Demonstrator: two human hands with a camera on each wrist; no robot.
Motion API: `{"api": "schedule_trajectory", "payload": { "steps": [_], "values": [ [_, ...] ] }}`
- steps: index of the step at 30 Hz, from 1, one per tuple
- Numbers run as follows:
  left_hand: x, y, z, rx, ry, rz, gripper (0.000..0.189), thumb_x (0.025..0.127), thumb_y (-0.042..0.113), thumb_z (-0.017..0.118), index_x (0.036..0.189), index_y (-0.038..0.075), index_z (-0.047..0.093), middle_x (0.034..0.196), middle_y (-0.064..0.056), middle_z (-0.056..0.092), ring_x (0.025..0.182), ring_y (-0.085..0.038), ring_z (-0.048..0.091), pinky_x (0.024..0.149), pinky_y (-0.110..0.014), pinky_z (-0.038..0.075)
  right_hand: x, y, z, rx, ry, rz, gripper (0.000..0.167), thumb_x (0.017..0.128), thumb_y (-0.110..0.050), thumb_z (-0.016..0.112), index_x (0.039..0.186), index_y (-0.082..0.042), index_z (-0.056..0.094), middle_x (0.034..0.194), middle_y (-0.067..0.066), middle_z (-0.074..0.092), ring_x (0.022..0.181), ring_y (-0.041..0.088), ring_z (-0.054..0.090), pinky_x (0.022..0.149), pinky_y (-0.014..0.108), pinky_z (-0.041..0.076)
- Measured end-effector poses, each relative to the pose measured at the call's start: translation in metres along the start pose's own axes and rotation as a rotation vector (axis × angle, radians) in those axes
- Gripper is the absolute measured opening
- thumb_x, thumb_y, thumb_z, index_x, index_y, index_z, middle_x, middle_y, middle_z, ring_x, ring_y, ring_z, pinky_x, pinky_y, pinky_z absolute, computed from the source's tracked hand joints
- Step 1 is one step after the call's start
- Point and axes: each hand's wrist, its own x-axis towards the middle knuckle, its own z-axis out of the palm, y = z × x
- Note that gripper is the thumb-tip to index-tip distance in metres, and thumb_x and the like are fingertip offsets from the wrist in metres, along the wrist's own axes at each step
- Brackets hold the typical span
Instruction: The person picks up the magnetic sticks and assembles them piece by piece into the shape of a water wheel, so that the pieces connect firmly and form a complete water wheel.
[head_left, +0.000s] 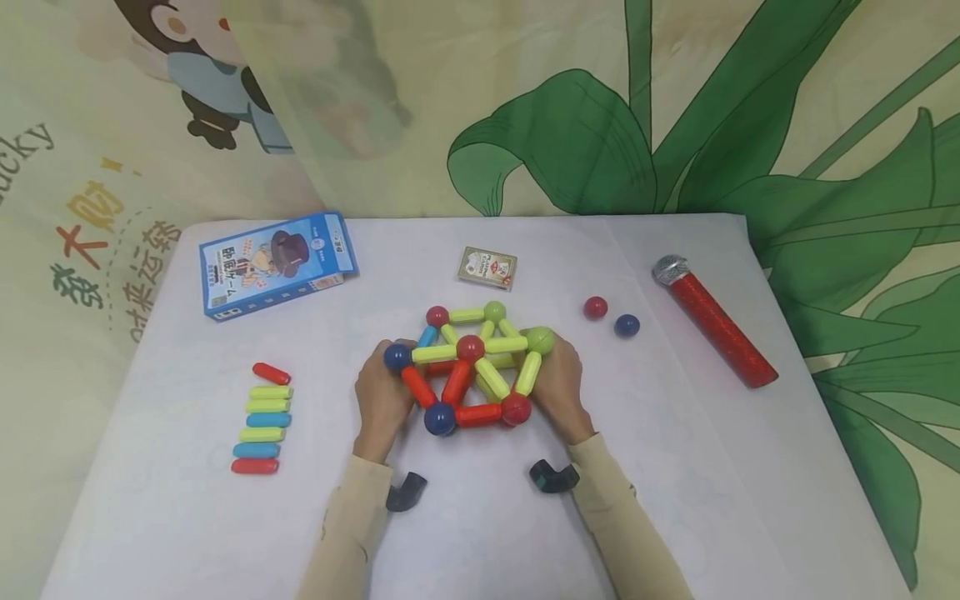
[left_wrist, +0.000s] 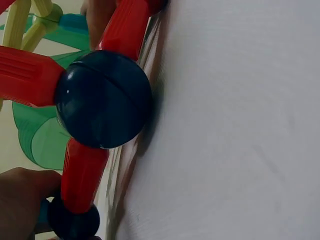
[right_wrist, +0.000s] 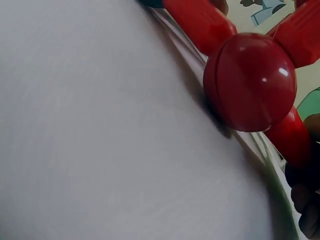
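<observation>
Between both hands is a ball-and-rod toy structure (head_left: pixel 470 347), built of red, yellow-green and blue rods joined by red, blue and green balls. My left hand (head_left: pixel 382 398) holds its left side beside a blue ball (head_left: pixel 398 357). On the opposite side my right hand (head_left: pixel 562 387) grips it behind a green ball (head_left: pixel 540 340); most of those fingers are hidden. The left wrist view shows a dark blue ball (left_wrist: pixel 102 100) with red rods meeting at it, close over the white surface. A red ball (right_wrist: pixel 250 82) fills the upper right of the right wrist view.
Several loose rods (head_left: pixel 267 420) lie in a column at the left. Behind them is a blue box (head_left: pixel 277 265), and a small card pack (head_left: pixel 487 267) lies at the back. A loose red ball (head_left: pixel 596 307), a blue ball (head_left: pixel 627 325) and a red microphone (head_left: pixel 720 325) are at right.
</observation>
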Motion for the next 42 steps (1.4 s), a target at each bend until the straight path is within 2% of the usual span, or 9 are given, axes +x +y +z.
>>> {"api": "schedule_trajectory", "payload": {
  "steps": [4, 8, 13, 17, 19, 22, 26, 33, 42],
  "values": [
    [0.001, 0.002, 0.0, -0.024, 0.11, 0.099, 0.026, 0.088, 0.022, 0.068, 0.107, 0.004, 0.069, 0.082, -0.009, 0.059, 0.069, -0.024, 0.059, 0.061, -0.037, 0.051, 0.0, -0.003, -0.002, 0.09, 0.086, -0.117, 0.022, 0.09, -0.024, 0.064, 0.103, -0.008, 0.071, 0.086, 0.004, 0.067, 0.076, 0.019, 0.063, 0.066, 0.035, 0.051],
    [0.003, 0.005, -0.002, -0.09, 0.217, 0.193, 0.028, 0.089, 0.026, 0.066, 0.106, 0.003, 0.067, 0.084, -0.009, 0.059, 0.07, -0.023, 0.059, 0.063, -0.036, 0.054, 0.001, -0.007, -0.002, 0.171, 0.184, -0.218, 0.027, 0.094, -0.03, 0.06, 0.106, -0.007, 0.069, 0.087, 0.003, 0.064, 0.076, 0.015, 0.061, 0.066, 0.029, 0.052],
    [0.002, 0.004, -0.006, -0.141, 0.253, 0.283, 0.033, 0.088, 0.027, 0.068, 0.11, 0.003, 0.065, 0.09, -0.01, 0.065, 0.076, -0.024, 0.064, 0.07, -0.039, 0.057, -0.003, -0.014, -0.005, 0.243, 0.25, -0.28, 0.026, 0.092, -0.021, 0.063, 0.111, -0.004, 0.066, 0.093, 0.006, 0.065, 0.081, 0.015, 0.062, 0.074, 0.022, 0.053],
    [-0.004, 0.0, -0.012, -0.127, 0.243, 0.385, 0.042, 0.082, 0.025, 0.075, 0.113, 0.001, 0.062, 0.091, -0.012, 0.068, 0.079, -0.025, 0.064, 0.071, -0.04, 0.057, -0.011, -0.022, -0.013, 0.286, 0.281, -0.363, 0.027, 0.088, -0.012, 0.063, 0.111, 0.003, 0.063, 0.094, 0.013, 0.064, 0.081, 0.021, 0.062, 0.078, 0.016, 0.051],
    [-0.009, -0.002, -0.017, -0.102, 0.224, 0.444, 0.049, 0.078, 0.024, 0.079, 0.116, 0.0, 0.06, 0.093, -0.013, 0.068, 0.08, -0.025, 0.063, 0.072, -0.04, 0.058, -0.015, -0.024, -0.018, 0.294, 0.282, -0.417, 0.029, 0.088, -0.012, 0.062, 0.111, 0.006, 0.061, 0.094, 0.016, 0.063, 0.079, 0.024, 0.061, 0.078, 0.016, 0.051],
    [-0.015, -0.006, -0.022, -0.051, 0.179, 0.53, 0.06, 0.073, 0.024, 0.083, 0.121, -0.001, 0.057, 0.096, -0.014, 0.068, 0.083, -0.026, 0.063, 0.075, -0.04, 0.058, -0.021, -0.021, -0.022, 0.278, 0.263, -0.491, 0.038, 0.093, -0.023, 0.061, 0.113, 0.009, 0.057, 0.094, 0.018, 0.061, 0.078, 0.025, 0.059, 0.077, 0.018, 0.052],
    [-0.023, -0.01, -0.029, 0.009, 0.111, 0.603, 0.066, 0.073, 0.029, 0.084, 0.124, 0.001, 0.054, 0.1, -0.013, 0.068, 0.088, -0.026, 0.066, 0.079, -0.04, 0.057, -0.028, -0.01, -0.024, 0.265, 0.183, -0.539, 0.054, 0.094, -0.04, 0.059, 0.119, 0.007, 0.054, 0.097, 0.016, 0.061, 0.082, 0.023, 0.058, 0.085, 0.015, 0.049],
    [-0.029, -0.016, -0.034, 0.053, 0.039, 0.662, 0.072, 0.068, 0.028, 0.087, 0.126, 0.004, 0.051, 0.101, -0.009, 0.067, 0.091, -0.024, 0.067, 0.08, -0.038, 0.057, -0.036, 0.003, -0.025, 0.277, 0.062, -0.571, 0.051, 0.086, -0.031, 0.072, 0.12, 0.002, 0.054, 0.101, 0.01, 0.061, 0.086, 0.018, 0.06, 0.089, 0.011, 0.046],
    [-0.033, -0.018, -0.037, 0.07, 0.013, 0.715, 0.073, 0.063, 0.022, 0.091, 0.121, 0.005, 0.05, 0.101, -0.006, 0.066, 0.09, -0.022, 0.067, 0.078, -0.037, 0.057, -0.04, 0.007, -0.029, 0.249, 0.014, -0.619, 0.05, 0.083, -0.026, 0.076, 0.118, 0.001, 0.052, 0.108, 0.009, 0.061, 0.096, 0.02, 0.062, 0.095, 0.018, 0.046]
  ]
}}
